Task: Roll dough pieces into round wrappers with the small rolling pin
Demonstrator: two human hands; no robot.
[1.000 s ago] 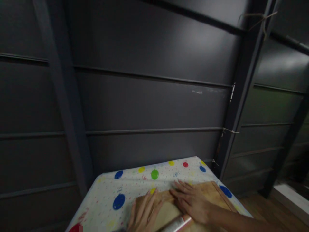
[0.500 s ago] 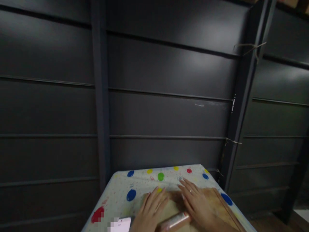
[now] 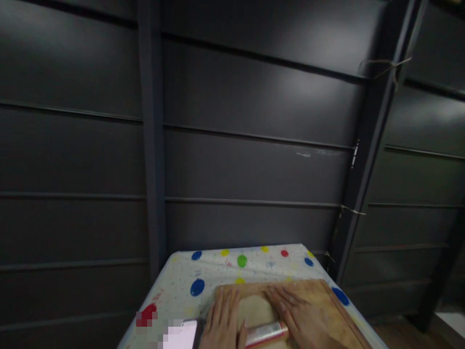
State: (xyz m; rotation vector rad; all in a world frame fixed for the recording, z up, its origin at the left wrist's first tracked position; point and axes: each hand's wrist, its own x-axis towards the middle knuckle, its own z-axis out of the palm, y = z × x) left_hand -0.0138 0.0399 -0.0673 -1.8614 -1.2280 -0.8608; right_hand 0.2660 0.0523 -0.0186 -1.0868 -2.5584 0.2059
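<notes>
My left hand point(image 3: 221, 321) lies flat on the left side of a wooden board point(image 3: 323, 300), fingers stretched forward and thumb close to the left end of a cylinder. My right hand point(image 3: 300, 315) rests on the board to the right, fingers out and pointing forward-left. Between them lies the cylinder point(image 3: 267, 333), whitish with red bands near its edges, its right end beside my right hand. Under it shows a pale, flat, rounded sheet point(image 3: 250, 309), perhaps dough. The lower part of the cylinder is cut off by the frame.
A white tablecloth point(image 3: 214, 266) with coloured dots covers the table. A phone with a bright screen point(image 3: 185, 334) lies left of my left hand, partly pixelated. A dark panelled wall point(image 3: 254, 169) with upright posts stands right behind the table.
Both hands have come down flatter against the board, the right one drawn back a little. The cylinder appears turned, showing more of its label. The view has tilted slightly.
</notes>
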